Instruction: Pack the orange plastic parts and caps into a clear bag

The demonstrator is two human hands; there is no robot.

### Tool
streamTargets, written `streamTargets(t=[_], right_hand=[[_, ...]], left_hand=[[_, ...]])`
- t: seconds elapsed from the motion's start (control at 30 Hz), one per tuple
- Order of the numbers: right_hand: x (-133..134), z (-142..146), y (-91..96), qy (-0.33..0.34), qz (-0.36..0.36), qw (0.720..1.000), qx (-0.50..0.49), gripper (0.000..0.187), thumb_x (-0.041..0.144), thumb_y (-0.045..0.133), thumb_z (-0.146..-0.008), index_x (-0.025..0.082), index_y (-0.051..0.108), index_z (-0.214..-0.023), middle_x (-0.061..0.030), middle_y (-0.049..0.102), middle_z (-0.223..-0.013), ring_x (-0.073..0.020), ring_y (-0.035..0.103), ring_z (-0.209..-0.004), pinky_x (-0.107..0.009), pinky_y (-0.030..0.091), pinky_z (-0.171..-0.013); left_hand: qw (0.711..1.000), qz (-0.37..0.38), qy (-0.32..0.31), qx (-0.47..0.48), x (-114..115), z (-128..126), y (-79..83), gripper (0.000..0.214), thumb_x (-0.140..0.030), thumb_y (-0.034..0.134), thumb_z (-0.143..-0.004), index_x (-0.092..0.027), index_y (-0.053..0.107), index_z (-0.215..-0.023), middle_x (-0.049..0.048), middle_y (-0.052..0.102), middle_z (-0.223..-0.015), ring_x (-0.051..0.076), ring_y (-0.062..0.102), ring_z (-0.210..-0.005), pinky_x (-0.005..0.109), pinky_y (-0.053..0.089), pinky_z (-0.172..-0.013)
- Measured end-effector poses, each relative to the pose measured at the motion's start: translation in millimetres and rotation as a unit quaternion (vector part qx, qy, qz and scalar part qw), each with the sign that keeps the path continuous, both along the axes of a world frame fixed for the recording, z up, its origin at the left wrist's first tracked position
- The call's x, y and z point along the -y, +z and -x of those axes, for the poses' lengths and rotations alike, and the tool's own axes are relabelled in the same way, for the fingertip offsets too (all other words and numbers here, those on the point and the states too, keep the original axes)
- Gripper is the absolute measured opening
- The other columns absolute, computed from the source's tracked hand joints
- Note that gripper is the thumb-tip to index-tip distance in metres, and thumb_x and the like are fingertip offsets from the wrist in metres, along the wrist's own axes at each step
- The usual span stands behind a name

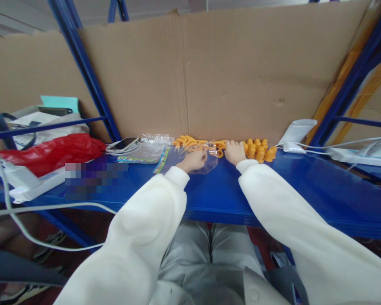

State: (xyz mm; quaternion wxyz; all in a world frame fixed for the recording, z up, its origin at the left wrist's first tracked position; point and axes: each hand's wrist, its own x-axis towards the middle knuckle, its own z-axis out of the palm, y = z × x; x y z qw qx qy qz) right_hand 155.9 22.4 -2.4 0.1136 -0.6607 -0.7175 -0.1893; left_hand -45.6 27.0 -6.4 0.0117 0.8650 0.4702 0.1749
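Orange figures point(259, 153), at least six, sit beside the right hand point(235, 152), grip unclear; left hand point(195, 161) curls closed over one bag point(209, 164).

A cardboard panel point(241, 76) stands behind the tabletop point(305, 182). In front of it, near the middle, lie thin pieces point(187, 142), with a cluster of small figures point(260, 151) to their right. The left hand point(195, 161) is over a plastic bag point(209, 166) before the pieces; the right hand point(235, 152) is between pieces and figures. Left of the bag lie flat packets point(146, 154), then a phone point(127, 143), a carrier bag point(66, 148) and, before that, a power strip point(47, 183). Right of the figures sits a pouch point(296, 133).
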Motion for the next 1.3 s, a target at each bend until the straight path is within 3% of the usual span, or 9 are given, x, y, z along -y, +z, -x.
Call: streamTargets(t=[0.23,0.4,0.47,0.6,0.73,0.87,1.1,1.3], right_hand=[[-14.0,-31.0,6.4,0.036,-0.084,0.985,-0.146,0.037,0.015,0.050,-0.100,0.006,0.061,-0.134,-0.0285,0.062,-0.135,-0.0377,0.066,-0.121,-0.047,0.050,-0.103],[-31.5,-45.3,11.5,0.148,-0.172,0.921,-0.315,0.037,0.014,0.058,-0.093,0.012,0.062,-0.130,-0.0231,0.063,-0.133,-0.0344,0.064,-0.122,-0.052,0.050,-0.110],[-33.9,-44.1,14.4,0.207,-0.147,0.888,-0.384,0.035,0.016,0.059,-0.092,0.015,0.064,-0.127,-0.0188,0.066,-0.128,-0.0307,0.066,-0.117,-0.051,0.053,-0.109],[-31.4,-40.7,16.0,0.304,-0.024,0.827,-0.473,0.027,0.017,0.067,-0.089,0.018,0.068,-0.116,-0.0107,0.071,-0.114,-0.0241,0.069,-0.107,-0.048,0.057,-0.106],[-29.9,-47.0,10.1,0.317,0.069,0.795,-0.513,0.022,0.021,0.079,-0.085,0.020,0.069,-0.103,-0.0048,0.072,-0.097,-0.0187,0.071,-0.090,-0.041,0.064,-0.093],[-33.2,-56.2,4.8,0.295,0.076,0.802,-0.513,0.028,0.025,0.085,-0.080,0.021,0.068,-0.101,-0.0034,0.073,-0.090,-0.0166,0.070,-0.080,-0.033,0.065,-0.080],[-33.5,-59.6,2.8,0.251,0.059,0.852,-0.456,0.022,0.021,0.080,-0.083,0.022,0.066,-0.099,-0.0054,0.075,-0.099,-0.0205,0.075,-0.091,-0.041,0.065,-0.090],[-23.6,-55.7,4.6,0.254,0.059,0.872,-0.415,0.020,0.019,0.076,-0.083,0.022,0.067,-0.101,-0.0051,0.075,-0.102,-0.0204,0.074,-0.092,-0.044,0.063,-0.092]], left_hand=[[1.000,-0.009,-0.019,0.021,-4.0,1.5,-3.8,0.024,-0.009,0.053,-0.084,-0.017,0.074,-0.093,0.0100,0.079,-0.102,0.025,0.073,-0.097,0.034,0.057,-0.091],[0.999,-0.003,-0.032,0.027,-4.8,1.8,-2.5,0.021,-0.010,0.054,-0.082,-0.018,0.073,-0.089,0.0093,0.079,-0.101,0.024,0.072,-0.093,0.033,0.057,-0.089],[0.999,-0.003,-0.041,0.028,-5.2,1.9,-2.0,0.021,-0.011,0.054,-0.082,-0.018,0.072,-0.090,0.0091,0.079,-0.102,0.024,0.072,-0.093,0.033,0.058,-0.088],[0.998,-0.012,-0.046,0.037,-6.0,2.0,-2.8,0.021,-0.013,0.054,-0.084,-0.019,0.072,-0.091,0.0089,0.080,-0.099,0.024,0.072,-0.093,0.034,0.058,-0.090],[0.999,-0.007,-0.042,0.022,-5.9,2.1,-3.3,0.025,-0.015,0.049,-0.089,-0.017,0.074,-0.092,0.0109,0.080,-0.102,0.025,0.073,-0.097,0.036,0.057,-0.093],[0.999,-0.011,-0.035,0.020,-7.5,3.2,-3.7,0.026,-0.015,0.049,-0.088,-0.017,0.075,-0.089,0.0107,0.080,-0.099,0.026,0.074,-0.097,0.037,0.056,-0.096],[0.998,-0.037,-0.003,0.051,-13.0,6.5,-6.2,0.019,-0.014,0.057,-0.086,-0.017,0.076,-0.088,0.0124,0.081,-0.100,0.027,0.074,-0.099,0.036,0.058,-0.096],[0.997,-0.054,0.013,0.044,-15.2,8.4,-7.0,0.020,-0.017,0.057,-0.089,-0.016,0.076,-0.095,0.0140,0.080,-0.105,0.028,0.074,-0.104,0.039,0.058,-0.099]])
